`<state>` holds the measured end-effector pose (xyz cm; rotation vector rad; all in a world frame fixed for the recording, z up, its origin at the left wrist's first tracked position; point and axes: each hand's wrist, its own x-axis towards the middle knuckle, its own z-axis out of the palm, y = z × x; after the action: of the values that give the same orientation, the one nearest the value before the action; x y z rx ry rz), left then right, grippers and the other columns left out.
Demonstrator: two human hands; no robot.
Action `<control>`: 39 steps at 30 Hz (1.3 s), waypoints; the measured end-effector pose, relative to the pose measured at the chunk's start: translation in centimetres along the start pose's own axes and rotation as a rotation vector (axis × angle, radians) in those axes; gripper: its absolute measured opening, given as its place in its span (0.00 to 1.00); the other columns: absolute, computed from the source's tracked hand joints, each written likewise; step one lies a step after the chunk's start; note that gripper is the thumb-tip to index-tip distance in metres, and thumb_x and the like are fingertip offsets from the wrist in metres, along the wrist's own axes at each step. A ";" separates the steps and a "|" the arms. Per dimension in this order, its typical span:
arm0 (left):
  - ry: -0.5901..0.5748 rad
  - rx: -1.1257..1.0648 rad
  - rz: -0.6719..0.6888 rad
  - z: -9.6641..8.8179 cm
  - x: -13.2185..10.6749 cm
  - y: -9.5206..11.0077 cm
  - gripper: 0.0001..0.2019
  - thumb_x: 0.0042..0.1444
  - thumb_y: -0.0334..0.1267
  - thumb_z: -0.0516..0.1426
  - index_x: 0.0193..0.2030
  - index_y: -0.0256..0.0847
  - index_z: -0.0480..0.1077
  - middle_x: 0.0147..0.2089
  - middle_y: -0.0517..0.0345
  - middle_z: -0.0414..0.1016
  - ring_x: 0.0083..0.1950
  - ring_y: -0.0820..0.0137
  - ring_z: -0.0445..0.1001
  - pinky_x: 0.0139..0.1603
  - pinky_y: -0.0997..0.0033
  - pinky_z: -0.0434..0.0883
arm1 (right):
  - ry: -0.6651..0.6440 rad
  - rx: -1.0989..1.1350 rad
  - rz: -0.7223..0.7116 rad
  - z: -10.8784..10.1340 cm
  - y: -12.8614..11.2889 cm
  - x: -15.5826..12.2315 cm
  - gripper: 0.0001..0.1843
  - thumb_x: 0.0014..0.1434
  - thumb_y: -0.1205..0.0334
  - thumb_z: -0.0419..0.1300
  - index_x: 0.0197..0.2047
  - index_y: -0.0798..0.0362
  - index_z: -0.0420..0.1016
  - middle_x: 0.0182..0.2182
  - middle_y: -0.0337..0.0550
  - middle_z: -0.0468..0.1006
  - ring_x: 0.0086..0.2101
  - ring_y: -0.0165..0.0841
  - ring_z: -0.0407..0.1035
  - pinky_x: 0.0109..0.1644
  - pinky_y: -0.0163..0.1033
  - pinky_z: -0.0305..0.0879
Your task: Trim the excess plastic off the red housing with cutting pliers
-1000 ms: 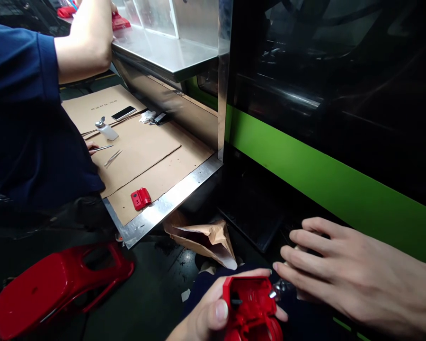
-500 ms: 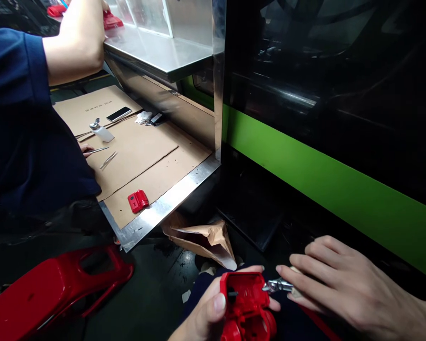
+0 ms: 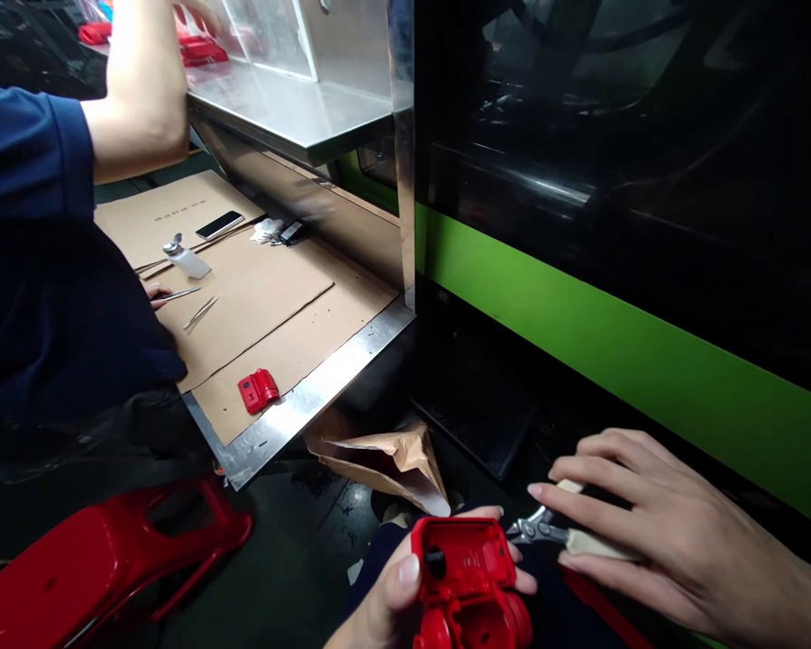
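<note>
My left hand (image 3: 392, 599) grips a red plastic housing (image 3: 469, 581) at the bottom centre, its hollow side facing up. My right hand (image 3: 655, 532) holds small cutting pliers (image 3: 547, 530) with pale handles, their metal jaws touching the housing's upper right edge. A second small red part (image 3: 258, 391) lies on the cardboard-covered bench to the upper left.
A co-worker in a dark blue sleeve (image 3: 33, 270) sits at left, one arm (image 3: 141, 90) reaching onto a steel shelf (image 3: 297, 108). On the cardboard bench (image 3: 270, 297) lie tweezers, a small bottle and a phone. A red stool (image 3: 101, 559), a crumpled paper bag (image 3: 392, 464) and a green-striped machine (image 3: 615, 361) surround me.
My right hand has drawn in around the pliers and brought their jaws to the housing's edge. The housing has shifted slightly left. The co-worker's arm has reached further along the shelf.
</note>
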<state>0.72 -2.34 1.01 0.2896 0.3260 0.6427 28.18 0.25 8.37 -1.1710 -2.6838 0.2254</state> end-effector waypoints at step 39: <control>-0.079 0.071 -0.100 -0.1 0.2 -0.4 0.42 0.54 0.64 0.61 0.68 0.38 0.62 0.59 0.34 0.73 0.61 0.53 0.72 0.62 0.56 0.67 | 0.004 -0.109 -0.303 -1.9 -0.3 2.9 0.16 0.71 0.65 0.47 0.48 0.52 0.77 0.37 0.36 0.77 0.40 0.35 0.68 0.54 0.48 0.55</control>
<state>1.10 -2.51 0.74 0.3637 0.2863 0.5206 26.48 2.30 10.61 -0.7724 -2.8537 0.0289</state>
